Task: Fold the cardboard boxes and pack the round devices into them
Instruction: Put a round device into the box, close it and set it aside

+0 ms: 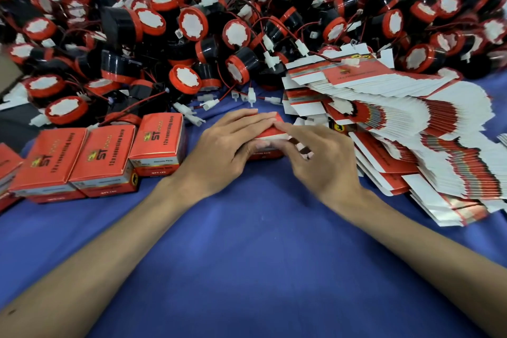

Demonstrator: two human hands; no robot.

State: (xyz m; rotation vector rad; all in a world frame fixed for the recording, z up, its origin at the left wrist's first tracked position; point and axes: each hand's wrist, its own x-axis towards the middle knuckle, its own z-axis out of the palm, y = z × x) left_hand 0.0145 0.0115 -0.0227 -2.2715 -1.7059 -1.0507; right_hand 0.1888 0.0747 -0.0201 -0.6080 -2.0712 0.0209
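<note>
A small red cardboard box (pixel 270 136) sits on the blue cloth at the centre, mostly covered by both hands. My left hand (pixel 227 143) lies over its top and left side, fingers stretched across the lid and thumb curled under its front. My right hand (pixel 315 156) is at its right end, fingertips pressing on the white flap edge. A big heap of round black-and-red devices (pixel 192 25) with wires and white plugs fills the back. Whether a device is inside the box is hidden.
Three closed red boxes (pixel 104 156) stand in a row at the left, with more at the left edge. A fanned stack of flat unfolded box blanks (pixel 411 129) lies at the right. Loose white plugs (pixel 211 103) lie just behind the hands. Blue cloth (pixel 252 255) covers the table.
</note>
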